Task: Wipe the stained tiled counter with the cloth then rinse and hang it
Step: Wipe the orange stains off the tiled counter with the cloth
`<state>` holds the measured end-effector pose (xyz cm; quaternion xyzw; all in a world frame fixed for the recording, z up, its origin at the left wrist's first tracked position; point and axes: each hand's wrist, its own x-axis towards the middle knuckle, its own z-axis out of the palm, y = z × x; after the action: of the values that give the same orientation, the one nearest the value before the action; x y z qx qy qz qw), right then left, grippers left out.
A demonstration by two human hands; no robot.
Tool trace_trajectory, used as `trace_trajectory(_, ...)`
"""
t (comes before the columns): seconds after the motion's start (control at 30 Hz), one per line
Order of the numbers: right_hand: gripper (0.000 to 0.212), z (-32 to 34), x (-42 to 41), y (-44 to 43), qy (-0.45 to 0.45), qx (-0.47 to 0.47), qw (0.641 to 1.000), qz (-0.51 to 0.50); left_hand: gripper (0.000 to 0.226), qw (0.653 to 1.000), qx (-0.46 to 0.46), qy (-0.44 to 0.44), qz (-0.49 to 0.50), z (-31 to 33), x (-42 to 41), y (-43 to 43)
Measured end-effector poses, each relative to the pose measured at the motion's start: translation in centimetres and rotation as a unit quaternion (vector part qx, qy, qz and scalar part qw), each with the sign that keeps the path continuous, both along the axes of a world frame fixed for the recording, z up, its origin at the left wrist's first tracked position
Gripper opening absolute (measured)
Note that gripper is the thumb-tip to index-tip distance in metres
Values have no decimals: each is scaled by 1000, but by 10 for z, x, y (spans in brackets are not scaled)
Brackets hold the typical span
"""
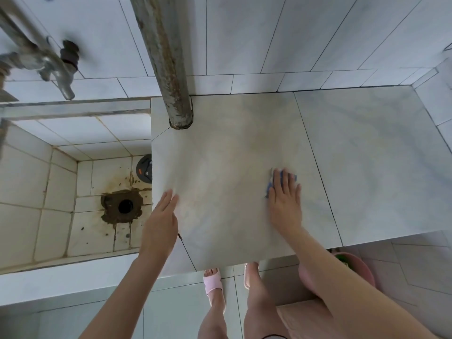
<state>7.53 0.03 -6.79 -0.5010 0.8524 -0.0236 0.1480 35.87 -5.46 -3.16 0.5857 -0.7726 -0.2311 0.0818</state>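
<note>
- The right hand point(285, 199) is pressing flat, fingers straight and slightly spread, on a small blue cloth point(269, 190). The cloth is showing only at the hand's left edge and past the fingertips, and the hand is pinning it down rather than curling round it.
- The cloth is lying on the pale stained tiled bench point(232, 148), towards the right side of the large brownish tile. It is close to the grout line dividing that tile from the cleaner grey tile beside it.
- The left hand point(161, 216) is holding nothing. Its fingers are lying straight and together, with the fingertips touching the bench's left edge, just beside the drop into the sunken white-tiled sink point(49, 192).
- Judging from this, the wiping step is under way. A brownish film is covering most of the large tile, so rinsing and hanging are not yet due.
- The next move is calling for firm downward pressure and sweeping passes leftwards across the film. That is including the foot of the rusty grey vertical pipe point(168, 69), where the cloth's edge will be needing to work into the joint.
- For rinsing, the dull metal tap point(58, 72) is sitting well apart, on the wall above the sink. Where the cloth is meant to hang I cannot tell.
</note>
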Motion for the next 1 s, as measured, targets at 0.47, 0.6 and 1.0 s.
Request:
trace_trajectory(0.47, 46, -4, 95, -32, -39, -92, 954, 283, 46, 999, -24, -19, -25, -1, -4, -26)
trace_trajectory(0.6, 66, 0, 23, -73, -19, -33, 989, 146, 47, 1000, -22, -8, -8, -5, -5, -26)
trace_trajectory(1.0, 45, -2, 132, -29, -70, -125, 917, 373, 53, 997, -5, 76, 13, -8, 8, -36)
